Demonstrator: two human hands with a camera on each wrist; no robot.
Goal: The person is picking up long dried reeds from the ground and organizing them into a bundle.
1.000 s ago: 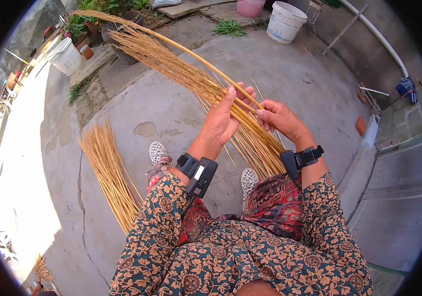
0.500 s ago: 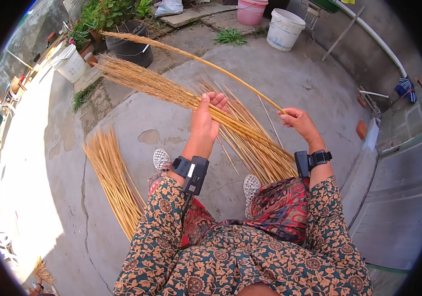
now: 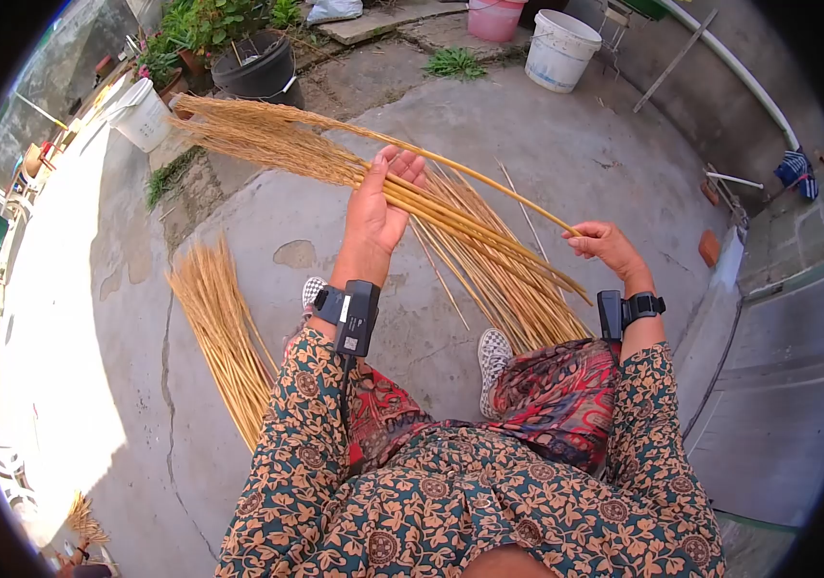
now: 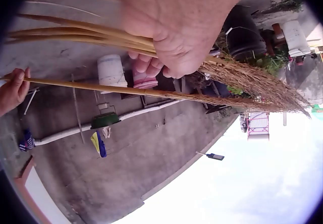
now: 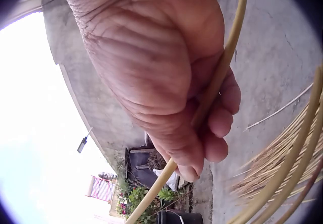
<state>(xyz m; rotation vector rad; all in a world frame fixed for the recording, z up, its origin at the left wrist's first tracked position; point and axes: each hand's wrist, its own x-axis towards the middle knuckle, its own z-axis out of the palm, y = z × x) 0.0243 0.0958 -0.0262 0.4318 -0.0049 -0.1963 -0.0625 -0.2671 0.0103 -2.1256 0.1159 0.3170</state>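
Observation:
My left hand point(image 3: 373, 217) holds a small bundle of dried grass stalks point(image 3: 277, 149) just below their feathery heads, thumb across them. Its heads point to the upper left, and the bare stems run down to the right. Between thumb and fingers, my right hand point(image 3: 610, 249) pinches one long single stalk point(image 3: 489, 182) near its cut end. That stalk slants over the left fingers, its plume beside the bundle's heads. In the right wrist view the stem point(image 5: 218, 77) crosses the curled right fingers. Beneath the bundle, a loose pile of stalks point(image 3: 528, 303) lies on the concrete.
Another sheaf of stalks point(image 3: 219, 337) lies on the ground to the left. Farther off stand a black bucket point(image 3: 258, 72), white buckets point(image 3: 563, 50) and a pink bucket point(image 3: 494, 19), near potted plants point(image 3: 205, 24). A brick point(image 3: 709, 248) lies by the right wall.
The right hand has drawn one stalk away from the bundle, moving right and slightly down. The left hand has shifted left with the bundle. The single stalk's plume has come down beside the bundle's heads.

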